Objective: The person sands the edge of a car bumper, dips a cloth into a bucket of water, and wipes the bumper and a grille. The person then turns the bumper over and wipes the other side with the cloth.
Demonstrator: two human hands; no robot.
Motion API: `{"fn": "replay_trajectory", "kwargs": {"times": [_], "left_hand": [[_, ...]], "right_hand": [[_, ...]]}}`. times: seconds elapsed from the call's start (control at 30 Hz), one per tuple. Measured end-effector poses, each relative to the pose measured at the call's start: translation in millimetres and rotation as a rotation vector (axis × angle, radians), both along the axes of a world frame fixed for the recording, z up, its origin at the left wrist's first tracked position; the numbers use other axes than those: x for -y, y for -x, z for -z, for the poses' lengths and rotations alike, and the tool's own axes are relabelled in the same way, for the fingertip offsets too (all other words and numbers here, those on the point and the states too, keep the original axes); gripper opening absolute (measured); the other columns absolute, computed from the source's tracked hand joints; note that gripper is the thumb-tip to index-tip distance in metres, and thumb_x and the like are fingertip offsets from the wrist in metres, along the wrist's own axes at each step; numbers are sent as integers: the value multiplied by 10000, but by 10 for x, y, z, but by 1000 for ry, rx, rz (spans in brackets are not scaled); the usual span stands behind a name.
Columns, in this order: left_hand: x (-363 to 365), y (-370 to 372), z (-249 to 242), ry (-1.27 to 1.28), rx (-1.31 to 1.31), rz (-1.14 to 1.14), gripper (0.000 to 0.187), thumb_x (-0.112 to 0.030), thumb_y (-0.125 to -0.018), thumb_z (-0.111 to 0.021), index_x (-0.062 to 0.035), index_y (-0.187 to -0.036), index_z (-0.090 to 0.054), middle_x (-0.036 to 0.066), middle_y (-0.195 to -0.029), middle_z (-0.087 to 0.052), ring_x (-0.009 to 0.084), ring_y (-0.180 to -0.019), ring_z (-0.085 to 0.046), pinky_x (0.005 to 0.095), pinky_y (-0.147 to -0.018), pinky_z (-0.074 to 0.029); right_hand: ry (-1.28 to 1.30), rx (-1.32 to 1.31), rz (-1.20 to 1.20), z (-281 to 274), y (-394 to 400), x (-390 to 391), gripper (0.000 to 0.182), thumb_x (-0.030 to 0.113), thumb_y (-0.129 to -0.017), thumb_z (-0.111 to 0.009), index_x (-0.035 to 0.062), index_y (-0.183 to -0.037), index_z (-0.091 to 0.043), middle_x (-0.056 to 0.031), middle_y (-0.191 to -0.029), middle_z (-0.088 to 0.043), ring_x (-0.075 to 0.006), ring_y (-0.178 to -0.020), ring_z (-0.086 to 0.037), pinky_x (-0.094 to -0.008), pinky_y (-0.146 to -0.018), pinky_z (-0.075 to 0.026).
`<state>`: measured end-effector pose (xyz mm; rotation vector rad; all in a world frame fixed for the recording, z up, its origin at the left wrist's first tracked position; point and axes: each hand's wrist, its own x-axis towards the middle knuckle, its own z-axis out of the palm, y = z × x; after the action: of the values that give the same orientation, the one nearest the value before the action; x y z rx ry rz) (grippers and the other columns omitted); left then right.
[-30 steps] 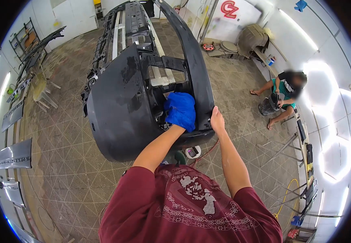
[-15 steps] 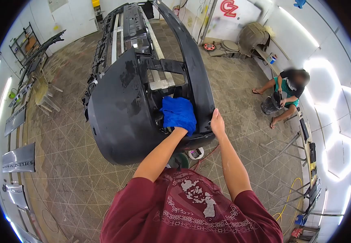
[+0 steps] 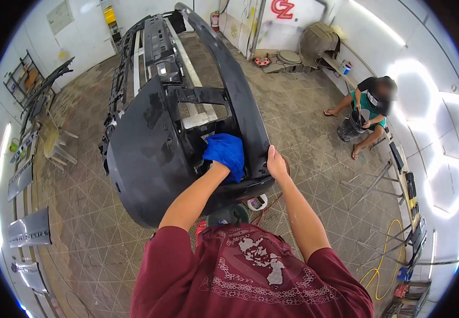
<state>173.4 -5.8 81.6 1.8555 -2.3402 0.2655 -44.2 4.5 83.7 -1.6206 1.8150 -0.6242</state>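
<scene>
A large black car bumper (image 3: 143, 151) stretches away from me, with wet-looking darker patches on its surface. In its near opening lies a bunched blue cloth (image 3: 224, 152). My left hand (image 3: 218, 170) reaches into that opening with the cloth wrapped over it; its fingers are hidden by the cloth. On the bumper's right near edge, my right hand (image 3: 277, 164) is closed round the rim, thumb on the outside and fingers mostly out of sight. Pale bars (image 3: 197, 120) show beneath the bumper through its gaps.
Below the bumper stand a green tub (image 3: 229, 214) and a white container (image 3: 257, 202). To the right, a seated person (image 3: 375, 103) works over a black bucket (image 3: 351, 127). A yellow hose (image 3: 383, 265) lies on the floor. At left are a plastic chair (image 3: 57, 146) and several panels along the wall.
The view has shifted, so the bumper now appears slightly further left and lower. My left hand and the cloth stay in the opening; my right hand still holds the edge.
</scene>
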Motion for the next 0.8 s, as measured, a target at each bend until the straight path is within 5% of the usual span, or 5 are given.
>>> {"fn": "replay_trajectory", "kwargs": {"times": [0.23, 0.33, 0.63, 0.7, 0.8], "left_hand": [[-71, -22, 136, -32, -152, -36, 164, -274, -817, -705, -140, -851, -794, 139, -903, -758, 347, -868, -737, 511, -748, -565], [-227, -67, 100, 294, -71, 92, 164, -264, -832, -685, -128, -880, -762, 137, -947, -739, 344, -915, -725, 489, -796, -560], [-229, -94, -238, 119, -310, -81, 205, -254, -784, -695, -98, -914, -728, 169, -893, -698, 372, -912, -702, 538, -782, -540], [-48, 200, -227, -5, 172, -118, 286, -250, -765, -712, -73, -990, -706, 195, -929, -694, 390, -886, -703, 522, -770, -546], [-130, 343, -330, 125, -53, -389, 322, -219, -779, -706, -54, -1056, -707, 208, -994, -702, 418, -948, -699, 556, -823, -541]], "right_hand": [[102, -22, 21, -50, 2, 26, 715, 554, -1102, -219, -2, -1311, -618, -334, -1264, -647, -531, -1227, -569, -569, -1072, -431], [96, -38, -6, -57, 40, 8, 701, 556, -1102, -225, 13, -1293, -625, -322, -1234, -665, -528, -1211, -582, -573, -1054, -441], [118, -1, 70, 192, 12, 67, 677, 561, -1102, -221, 35, -1268, -614, -335, -1223, -662, -532, -1201, -591, -605, -1034, -440], [113, -7, 43, 166, 26, 61, 676, 558, -1102, -222, 33, -1274, -613, -335, -1225, -662, -533, -1200, -591, -604, -1035, -440], [103, -6, 16, 74, 6, 49, 712, 564, -1104, -212, 6, -1344, -582, -348, -1279, -632, -532, -1246, -562, -569, -1073, -426]]}}
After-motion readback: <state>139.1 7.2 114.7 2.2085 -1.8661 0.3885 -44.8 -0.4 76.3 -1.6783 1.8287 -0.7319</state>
